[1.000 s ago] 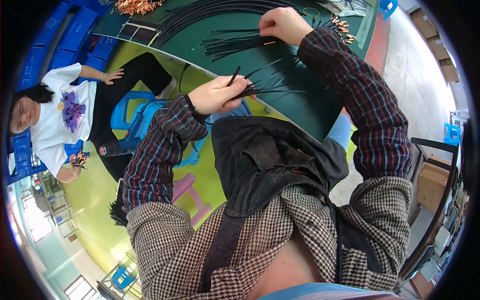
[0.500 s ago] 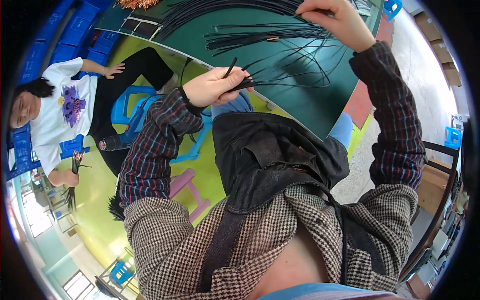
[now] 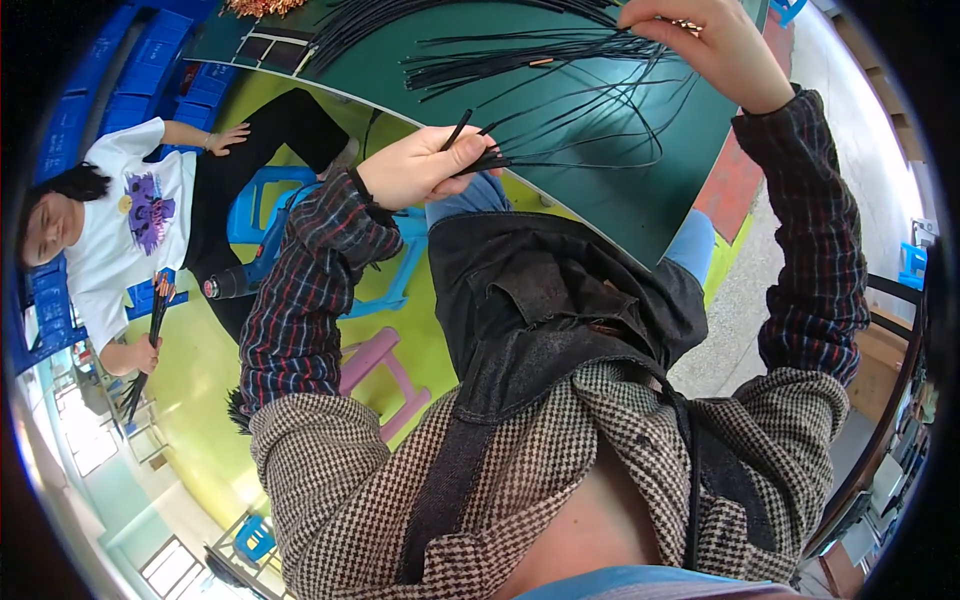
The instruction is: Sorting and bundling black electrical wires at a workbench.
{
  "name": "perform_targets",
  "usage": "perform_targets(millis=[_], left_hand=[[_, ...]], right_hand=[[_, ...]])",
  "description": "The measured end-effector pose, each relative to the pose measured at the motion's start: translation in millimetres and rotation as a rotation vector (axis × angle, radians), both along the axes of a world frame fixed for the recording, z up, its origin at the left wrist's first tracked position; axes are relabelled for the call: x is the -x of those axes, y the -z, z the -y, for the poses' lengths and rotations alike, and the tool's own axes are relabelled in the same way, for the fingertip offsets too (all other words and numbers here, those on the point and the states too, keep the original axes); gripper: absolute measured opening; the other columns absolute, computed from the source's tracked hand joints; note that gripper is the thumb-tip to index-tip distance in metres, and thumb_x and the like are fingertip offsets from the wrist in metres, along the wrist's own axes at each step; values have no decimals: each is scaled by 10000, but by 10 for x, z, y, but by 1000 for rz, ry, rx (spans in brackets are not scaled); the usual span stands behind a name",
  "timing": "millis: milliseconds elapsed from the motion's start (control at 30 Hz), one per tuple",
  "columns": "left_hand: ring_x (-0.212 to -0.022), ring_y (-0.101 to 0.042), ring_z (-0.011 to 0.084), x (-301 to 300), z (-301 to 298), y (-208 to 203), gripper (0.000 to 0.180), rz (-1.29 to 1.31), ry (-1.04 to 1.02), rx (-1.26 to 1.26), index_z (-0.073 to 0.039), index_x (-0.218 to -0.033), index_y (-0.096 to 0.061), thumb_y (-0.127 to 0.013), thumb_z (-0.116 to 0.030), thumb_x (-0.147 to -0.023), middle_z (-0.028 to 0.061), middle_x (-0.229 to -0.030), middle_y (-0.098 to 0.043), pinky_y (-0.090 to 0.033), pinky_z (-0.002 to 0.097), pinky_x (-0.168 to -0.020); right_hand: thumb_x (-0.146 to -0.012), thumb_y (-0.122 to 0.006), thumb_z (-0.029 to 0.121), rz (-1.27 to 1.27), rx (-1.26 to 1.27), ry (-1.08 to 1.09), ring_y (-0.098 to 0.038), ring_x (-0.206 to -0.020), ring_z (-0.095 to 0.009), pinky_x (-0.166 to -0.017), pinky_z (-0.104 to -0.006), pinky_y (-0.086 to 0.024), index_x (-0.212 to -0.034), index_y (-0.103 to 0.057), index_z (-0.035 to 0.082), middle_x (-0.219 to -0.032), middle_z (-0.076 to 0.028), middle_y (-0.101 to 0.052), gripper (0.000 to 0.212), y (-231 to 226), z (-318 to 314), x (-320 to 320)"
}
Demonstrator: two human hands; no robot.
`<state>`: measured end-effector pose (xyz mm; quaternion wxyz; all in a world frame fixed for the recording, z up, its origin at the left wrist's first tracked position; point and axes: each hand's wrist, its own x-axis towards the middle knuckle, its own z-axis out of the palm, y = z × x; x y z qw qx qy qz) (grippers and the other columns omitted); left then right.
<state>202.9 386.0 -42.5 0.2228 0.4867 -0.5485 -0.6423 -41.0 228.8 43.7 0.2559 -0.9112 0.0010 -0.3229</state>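
My left hand (image 3: 425,165) is closed around a small bunch of thin black cables (image 3: 560,160), just off the table's near edge. A short, thicker black piece (image 3: 459,128) sticks up between thumb and forefinger. From that fist the cables loop out over the green tabletop and bend back toward my right hand (image 3: 695,40). The right hand, up at the far right of the table, pinches dark cable strands, and small shiny metal bits show by its fingers. Below it lies a fanned bundle of black cables (image 3: 480,65) with an orange band (image 3: 540,62) around part of it.
A large curved bundle of black cables (image 3: 370,30) lies along the far side of the green table (image 3: 640,215). Coppery pieces (image 3: 262,8) are heaped at the far left. Left of me a seated person (image 3: 140,210) holds a cable bunch. A pink stool (image 3: 385,370) and blue stools (image 3: 390,280) stand nearby.
My right hand has moved a little to the right, and metal bits now show at its fingers. My left hand keeps its hold. The seated person's cable bunch has swung more upright.
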Motion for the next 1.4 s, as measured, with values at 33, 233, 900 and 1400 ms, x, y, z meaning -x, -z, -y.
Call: perform_targets(millis=[33, 233, 900, 1400], left_hand=[[-446, -274, 32, 30, 33, -8, 482, -1, 14, 10, -11, -938, -530, -331, -450, -935, -52, -528, -335, -220, 196, -408], [-441, -272, 30, 58, 23, -24, 480, 20, 9, 4, -10, -936, -533, -334, -447, -935, -53, -520, -337, -220, 193, -409], [-464, -254, 26, 107, 111, -68, 459, 6, 68, -63, -20, -1002, -508, -309, -430, -947, -58, -560, -337, -208, 181, -418], [-458, -238, 44, 108, 121, -136, 584, 53, 91, -122, -37, -916, -505, -291, -579, -891, -49, -554, -320, -212, 202, -404]], right_hand=[[-720, -624, 10, -241, 131, 240, -550, -693, -235, -603, -315, -441, -764, -628, 2, -754, -87, -551, 45, -109, -61, 71], [-716, -625, 8, -232, 153, 216, -549, -691, -237, -603, -318, -441, -762, -628, 3, -752, -90, -548, 46, -75, -46, 82], [-742, -622, 21, -256, 208, 8, -555, -781, -263, -701, -309, -463, -791, -571, 2, -759, -85, -535, 73, 517, -181, -157], [-863, -468, 36, -247, -173, -18, -561, -712, -288, -708, -325, -467, -982, -491, 11, -781, -92, -572, 124, 628, -267, -195]])
